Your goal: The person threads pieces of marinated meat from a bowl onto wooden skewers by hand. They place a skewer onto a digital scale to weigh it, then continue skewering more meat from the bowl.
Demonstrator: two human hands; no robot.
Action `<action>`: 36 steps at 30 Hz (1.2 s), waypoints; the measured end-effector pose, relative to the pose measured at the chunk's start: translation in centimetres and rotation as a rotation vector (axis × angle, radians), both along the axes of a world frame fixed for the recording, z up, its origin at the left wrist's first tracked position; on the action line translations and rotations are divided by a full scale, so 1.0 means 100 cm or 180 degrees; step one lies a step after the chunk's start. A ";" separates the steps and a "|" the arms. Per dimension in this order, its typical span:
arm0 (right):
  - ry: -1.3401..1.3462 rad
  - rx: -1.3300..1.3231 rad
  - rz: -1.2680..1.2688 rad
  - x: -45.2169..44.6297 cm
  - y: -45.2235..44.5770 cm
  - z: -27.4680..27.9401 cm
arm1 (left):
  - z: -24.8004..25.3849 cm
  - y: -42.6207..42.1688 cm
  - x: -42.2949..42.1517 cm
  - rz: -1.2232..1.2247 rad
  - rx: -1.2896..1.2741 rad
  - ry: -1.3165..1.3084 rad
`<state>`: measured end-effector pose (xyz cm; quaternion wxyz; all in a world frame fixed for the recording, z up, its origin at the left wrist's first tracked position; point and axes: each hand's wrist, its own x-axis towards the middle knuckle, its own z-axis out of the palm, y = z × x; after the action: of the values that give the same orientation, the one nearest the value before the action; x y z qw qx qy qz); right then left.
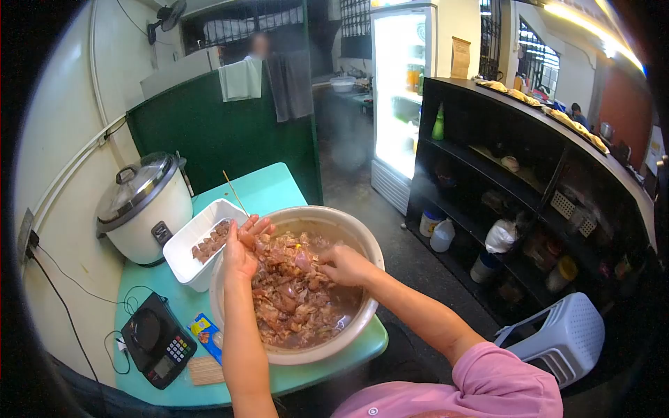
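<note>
A wide, pale basin (374, 244) holds many pieces of raw marinated meat (289, 299) in brownish liquid. My left hand (242, 254) is over the basin's left side, palm up, with its fingers curled around a thin wooden skewer (235, 191). The skewer's upper end sticks out past the fingertips; its lower part is hidden by the hand. On the basin's right side my right hand (346, 265) reaches into the meat, its fingers pinched at a piece. Left of the basin is a white tray (182, 244) with meat chunks (211, 242) inside.
On the turquoise table (279, 182) are a rice cooker (146, 209), a black digital scale (159, 340), a blue packet (204, 334) and a bundle of sticks (206, 370). A grey plastic stool (557, 338), black shelves (481, 177) and a lit fridge (401, 104) are to the right.
</note>
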<state>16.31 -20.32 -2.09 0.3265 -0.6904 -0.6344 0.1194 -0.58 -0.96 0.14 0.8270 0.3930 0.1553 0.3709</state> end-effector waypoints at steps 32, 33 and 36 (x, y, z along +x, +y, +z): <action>0.0058 0.0282 0.0125 0.001 0.000 -0.005 | 0.010 -0.012 0.001 -0.0120 -0.0086 -0.0184; 0.0096 0.0138 0.0084 0.001 0.001 -0.002 | 0.014 -0.017 0.002 -0.0048 -0.0253 -0.0215; -0.0067 0.0253 0.0206 0.000 0.000 0.003 | 0.008 -0.011 0.005 -0.0056 -0.0333 -0.0314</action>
<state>16.35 -20.32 -1.76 0.3429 -0.6572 -0.6641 0.0974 -0.07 -2.03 0.90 0.8562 0.3319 0.1300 0.3739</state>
